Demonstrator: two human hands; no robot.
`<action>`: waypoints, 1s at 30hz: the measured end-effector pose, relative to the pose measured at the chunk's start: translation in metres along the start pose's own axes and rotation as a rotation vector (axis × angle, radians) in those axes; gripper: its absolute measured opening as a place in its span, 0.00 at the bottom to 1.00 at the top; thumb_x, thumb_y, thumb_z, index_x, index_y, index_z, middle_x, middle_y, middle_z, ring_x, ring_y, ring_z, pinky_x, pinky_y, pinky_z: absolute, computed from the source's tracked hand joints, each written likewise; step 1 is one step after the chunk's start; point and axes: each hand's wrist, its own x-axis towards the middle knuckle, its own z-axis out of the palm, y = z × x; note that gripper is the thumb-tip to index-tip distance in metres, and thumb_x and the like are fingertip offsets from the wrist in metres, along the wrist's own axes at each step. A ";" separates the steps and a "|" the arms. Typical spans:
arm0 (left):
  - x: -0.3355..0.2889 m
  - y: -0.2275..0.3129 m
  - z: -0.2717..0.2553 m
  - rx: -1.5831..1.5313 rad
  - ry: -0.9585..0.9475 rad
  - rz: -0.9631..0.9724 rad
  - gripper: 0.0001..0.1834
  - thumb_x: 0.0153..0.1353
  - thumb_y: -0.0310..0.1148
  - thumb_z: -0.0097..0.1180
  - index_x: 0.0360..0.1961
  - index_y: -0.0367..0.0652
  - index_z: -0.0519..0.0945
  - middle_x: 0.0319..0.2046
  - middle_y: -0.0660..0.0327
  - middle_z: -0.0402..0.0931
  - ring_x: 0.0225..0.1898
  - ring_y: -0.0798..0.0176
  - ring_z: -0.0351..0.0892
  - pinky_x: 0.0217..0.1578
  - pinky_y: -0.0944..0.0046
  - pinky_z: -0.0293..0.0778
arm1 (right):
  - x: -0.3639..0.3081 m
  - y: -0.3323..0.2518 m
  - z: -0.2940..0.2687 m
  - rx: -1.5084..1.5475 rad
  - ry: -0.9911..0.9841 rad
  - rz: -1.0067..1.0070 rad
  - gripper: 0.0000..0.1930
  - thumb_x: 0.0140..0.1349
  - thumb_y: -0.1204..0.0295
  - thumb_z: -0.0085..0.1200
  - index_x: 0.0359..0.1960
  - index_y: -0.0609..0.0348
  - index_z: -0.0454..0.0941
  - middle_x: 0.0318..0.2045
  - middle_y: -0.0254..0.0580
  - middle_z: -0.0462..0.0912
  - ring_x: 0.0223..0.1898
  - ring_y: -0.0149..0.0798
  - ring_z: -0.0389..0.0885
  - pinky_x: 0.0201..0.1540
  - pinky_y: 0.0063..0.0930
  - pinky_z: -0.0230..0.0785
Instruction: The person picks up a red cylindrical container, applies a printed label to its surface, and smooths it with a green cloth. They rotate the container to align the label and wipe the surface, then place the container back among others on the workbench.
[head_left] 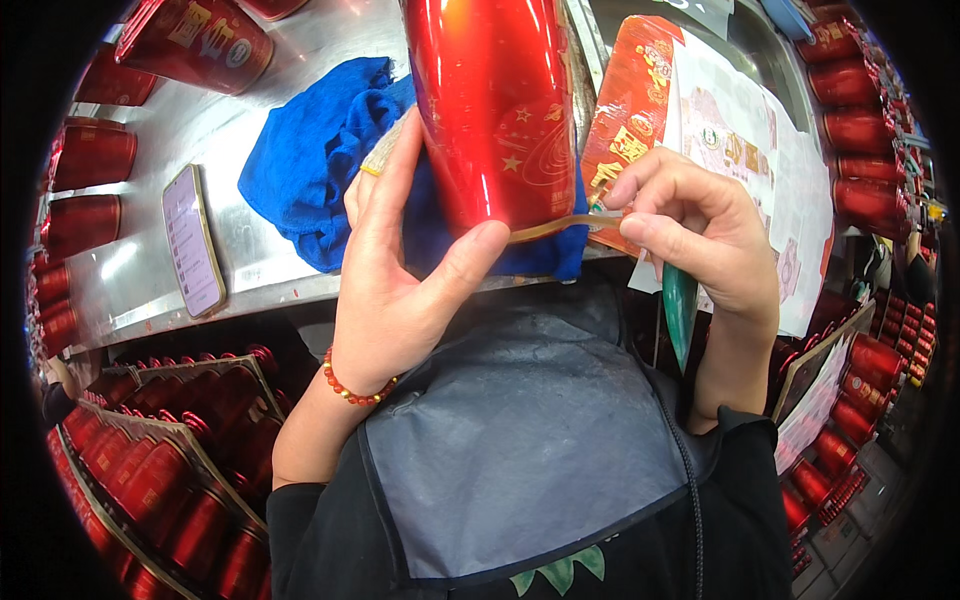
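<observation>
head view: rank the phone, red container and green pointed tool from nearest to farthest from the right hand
1. Green pointed tool: against the right hand
2. Red container: left of that hand
3. Phone: much farther left

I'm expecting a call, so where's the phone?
In the head view, the phone lies toward the left on the metal table, left of the blue cloth.

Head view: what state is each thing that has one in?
Glossy red tapered vessel, narrow end near, far end out of frame
Thin tan curved strip, reaching from the vessel's narrow end, pinched by the right hand
Left hand, spread against the vessel
Green pointed tool, held in the right hand, tip free
Blue fabric cloth, crumpled
Flat rectangular phone, face up, screen lit
</observation>
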 end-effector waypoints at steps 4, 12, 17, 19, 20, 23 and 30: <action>0.001 -0.001 0.001 -0.053 -0.004 -0.001 0.45 0.61 0.35 0.69 0.74 0.35 0.60 0.68 0.49 0.65 0.71 0.53 0.60 0.71 0.55 0.51 | -0.001 0.001 -0.001 -0.021 -0.001 -0.009 0.05 0.63 0.77 0.60 0.29 0.61 0.79 0.45 0.42 0.80 0.30 0.20 0.75 0.34 0.13 0.67; 0.001 0.000 -0.001 -0.012 -0.031 0.005 0.45 0.61 0.35 0.69 0.74 0.33 0.59 0.69 0.49 0.63 0.71 0.53 0.59 0.71 0.56 0.49 | 0.002 0.003 -0.001 0.004 0.002 0.025 0.05 0.64 0.77 0.60 0.29 0.62 0.78 0.44 0.42 0.80 0.29 0.20 0.75 0.35 0.13 0.67; 0.001 0.000 0.000 0.010 -0.036 -0.004 0.45 0.61 0.35 0.68 0.74 0.32 0.58 0.69 0.48 0.63 0.71 0.53 0.59 0.72 0.56 0.49 | 0.003 0.008 0.000 0.040 0.021 -0.003 0.06 0.63 0.76 0.65 0.30 0.62 0.81 0.36 0.32 0.82 0.31 0.17 0.75 0.34 0.13 0.64; 0.001 0.001 0.000 -0.008 -0.036 -0.014 0.45 0.61 0.35 0.68 0.74 0.32 0.58 0.70 0.48 0.62 0.71 0.53 0.58 0.72 0.55 0.49 | 0.003 0.010 0.000 0.019 0.031 -0.015 0.06 0.63 0.75 0.65 0.30 0.61 0.81 0.35 0.31 0.82 0.31 0.17 0.74 0.33 0.14 0.63; 0.001 0.001 0.000 -0.017 -0.035 -0.020 0.45 0.62 0.35 0.68 0.74 0.32 0.58 0.70 0.48 0.62 0.71 0.52 0.58 0.72 0.55 0.49 | 0.004 0.010 -0.001 0.000 0.019 -0.004 0.06 0.63 0.76 0.64 0.30 0.62 0.80 0.37 0.34 0.81 0.31 0.18 0.74 0.34 0.14 0.64; 0.000 0.001 0.000 -0.029 -0.043 -0.025 0.45 0.62 0.35 0.67 0.75 0.32 0.57 0.70 0.48 0.61 0.72 0.52 0.57 0.72 0.55 0.48 | 0.006 0.010 -0.002 -0.046 -0.010 0.020 0.05 0.65 0.79 0.60 0.30 0.64 0.78 0.41 0.39 0.80 0.31 0.22 0.76 0.35 0.15 0.67; -0.001 -0.002 -0.001 -0.005 -0.061 -0.019 0.45 0.64 0.36 0.65 0.75 0.32 0.55 0.72 0.47 0.59 0.73 0.51 0.55 0.72 0.55 0.47 | 0.014 0.020 -0.002 -0.080 -0.026 0.068 0.06 0.64 0.80 0.61 0.30 0.64 0.77 0.36 0.35 0.78 0.31 0.22 0.75 0.34 0.17 0.67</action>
